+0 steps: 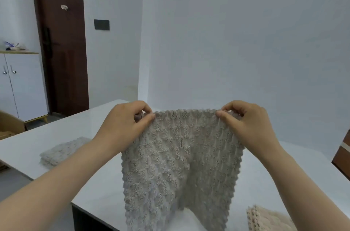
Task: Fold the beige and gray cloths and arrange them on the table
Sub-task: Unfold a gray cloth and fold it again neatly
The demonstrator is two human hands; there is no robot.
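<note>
Above the near edge of the white bench [56, 136], centre of view: held cloth [178, 164], gray-beige, thick pile in raised rows, scalloped side edges. It hangs spread out from its top edge.

Left hand [125, 124]: grip narrow. Thumb and forefinger pinch the top left corner of the held cloth, the other fingers curled behind it.
Right hand [244, 122]: grip narrow. Thumb and forefinger pinch the top right corner in the same way.
The top edge runs nearly level between the two hands. The lower part of the cloth reaches the bottom of the frame, with a vertical fold in its lower middle. Contact with the bench: cannot tell.

Folded gray cloth [62, 150]: flat on the bench at left, well apart from the held cloth, partly behind the left forearm.
Beige cloth [269, 219]: folded, on the bench at lower right, just beside the right forearm, cut by the frame edge.

Background: brown door [62, 41] with a dark handle. Black wall plate [101, 24] right of the door. White cabinet [22, 83] at far left with two metal handles. Small items on its top are too blurred to identify, and any print on them cannot be read.
</note>
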